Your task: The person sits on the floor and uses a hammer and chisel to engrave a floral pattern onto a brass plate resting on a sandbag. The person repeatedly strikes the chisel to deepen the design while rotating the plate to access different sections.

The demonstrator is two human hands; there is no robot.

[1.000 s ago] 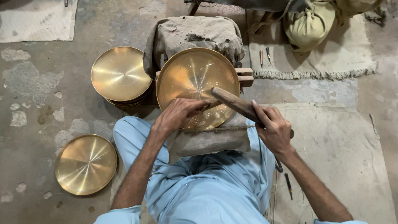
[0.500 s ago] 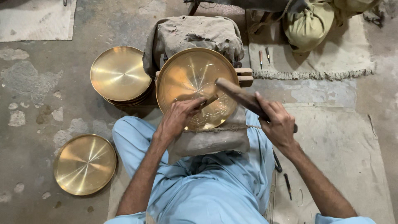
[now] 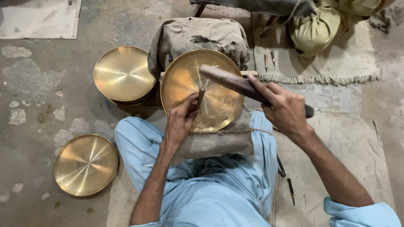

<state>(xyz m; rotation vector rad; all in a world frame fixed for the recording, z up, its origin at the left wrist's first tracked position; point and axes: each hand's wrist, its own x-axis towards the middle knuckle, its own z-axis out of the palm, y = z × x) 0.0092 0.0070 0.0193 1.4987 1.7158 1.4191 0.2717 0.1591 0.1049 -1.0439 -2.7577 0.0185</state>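
Brass plate (image 3: 210, 90) sits tilted on a padded, cloth-covered block in the person's lap, directly under both hands. Left hand (image 3: 181, 122) has its grip closed around a thin punch (image 3: 200, 97), which stands nearly upright with its tip touching the plate's face just above the fingers. Right hand (image 3: 286, 110) has its grip wrapped tight round the handle of a dark wooden mallet (image 3: 235, 83); the head reaches up and left from that grip, hovering over the plate just above the punch's top end, whether it touches it I cannot tell. Up and to the left of the left grip a stack of brass plates (image 3: 123, 75) rests on the floor, touching the cloth block's side. Down and well to the left of it lies a single brass plate (image 3: 85, 164) on the concrete. Below the right grip, small dark tools (image 3: 290, 191) lie on a mat beside the blue-clad leg. Above it, two more small tools (image 3: 268, 61) lie on a fringed cloth (image 3: 336, 63)
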